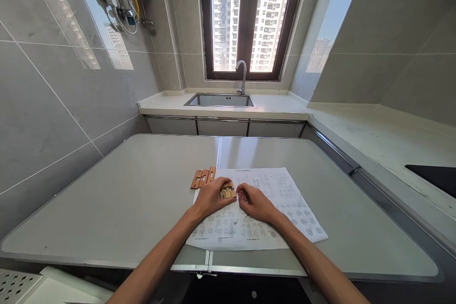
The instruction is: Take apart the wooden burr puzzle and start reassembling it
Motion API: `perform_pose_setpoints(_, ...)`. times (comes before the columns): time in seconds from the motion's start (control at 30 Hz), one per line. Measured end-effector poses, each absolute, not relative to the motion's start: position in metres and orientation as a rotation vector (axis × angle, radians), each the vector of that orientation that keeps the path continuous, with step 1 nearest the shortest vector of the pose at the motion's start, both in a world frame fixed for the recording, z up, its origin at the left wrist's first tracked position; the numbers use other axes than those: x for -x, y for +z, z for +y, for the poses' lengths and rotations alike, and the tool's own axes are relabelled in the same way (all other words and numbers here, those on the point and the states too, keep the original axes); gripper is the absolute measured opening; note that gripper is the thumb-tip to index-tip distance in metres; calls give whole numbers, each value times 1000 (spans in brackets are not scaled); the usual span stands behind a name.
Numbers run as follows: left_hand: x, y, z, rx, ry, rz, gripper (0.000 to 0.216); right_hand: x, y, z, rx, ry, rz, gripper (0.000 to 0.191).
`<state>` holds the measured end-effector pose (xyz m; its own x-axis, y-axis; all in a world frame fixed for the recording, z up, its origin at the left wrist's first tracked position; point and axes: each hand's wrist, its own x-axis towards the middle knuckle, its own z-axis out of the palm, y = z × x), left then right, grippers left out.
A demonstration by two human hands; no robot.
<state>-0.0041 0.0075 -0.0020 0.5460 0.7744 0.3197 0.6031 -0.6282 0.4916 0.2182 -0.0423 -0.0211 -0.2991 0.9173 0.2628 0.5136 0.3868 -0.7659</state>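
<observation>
Left hand (213, 196) grips wooden puzzle block (228, 192); right hand (255, 202) curled beside, seemingly empty. Loose wooden pieces (203, 177) behind, on printed sheet (285, 199); print unreadable.

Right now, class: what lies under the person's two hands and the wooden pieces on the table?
A printed instruction sheet lies flat on the grey table. The left hand grips the wooden puzzle pieces; the right hand rests beside them. Both hands cover some diagrams.
</observation>
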Motion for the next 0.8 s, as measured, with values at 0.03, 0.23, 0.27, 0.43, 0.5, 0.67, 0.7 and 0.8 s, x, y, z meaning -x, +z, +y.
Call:
perform_pose_setpoints(0.03, 4, -2, 8, -2460, 749, 1157, 51, -218, -22, -42, 1232, 729, -1950, 18)
perform_pose_setpoints(0.23, 3, -1, 9, -2460, 780, 1256, 49, -218, -25, -41, 1248, 690, -1956, 16)
perform_pose_setpoints(0.27, 3, -1, 8, -2461, 788, 1280, 49, -218, -25, -41, 1248, 686, -1960, 16)
perform_pose_setpoints(0.43, 6, 7, 9, -2425, 879, 1485, 45, -219, -24, -40, 1260, 669, -1979, 15)
perform_pose_setpoints(0.5, 9, 10, 11, -2394, 916, 1582, 45, -219, -23, -41, 1264, 668, -1985, 15)
perform_pose_setpoints(0.67, 18, 13, 19, -2272, 868, 1832, 44, -218, -21, -42, 1266, 661, -1996, 14)
perform_pose_setpoints(0.7, 19, 13, 20, -2256, 845, 1879, 45, -218, -21, -42, 1265, 658, -2000, 14)
perform_pose_setpoints(0.8, 20, 12, 23, -2244, 778, 1978, 47, -218, -21, -42, 1263, 654, -2006, 15)
